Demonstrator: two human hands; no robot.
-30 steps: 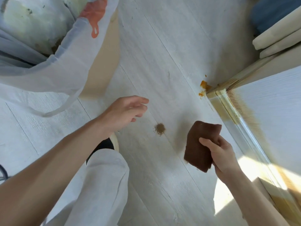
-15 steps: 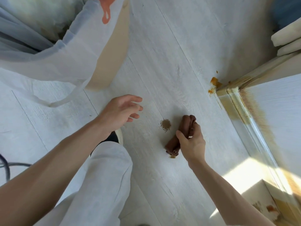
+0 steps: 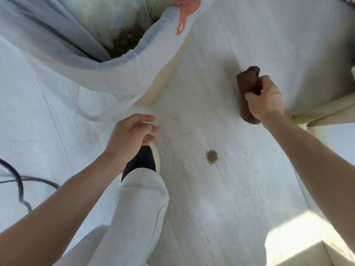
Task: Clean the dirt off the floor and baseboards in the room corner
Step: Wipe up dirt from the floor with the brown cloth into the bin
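Observation:
My right hand grips a bunched brown cloth above the pale wood floor, at the upper right. A small heap of brown dirt lies on the floor below and left of the cloth, apart from it. My left hand hovers with relaxed fingers over my foot and holds nothing. The stained baseboard corner shows at the right edge, just right of my right wrist.
A large white translucent bag with dirt inside stands open at the upper left. My leg in pale trousers and dark shoe stand in the middle. A black cable lies at the left. A sunlit patch marks the lower right.
My right hand has lifted the balled cloth off the floor and carried it up and away from the dirt heap, toward the bag. The view has shifted. The left hand stays open.

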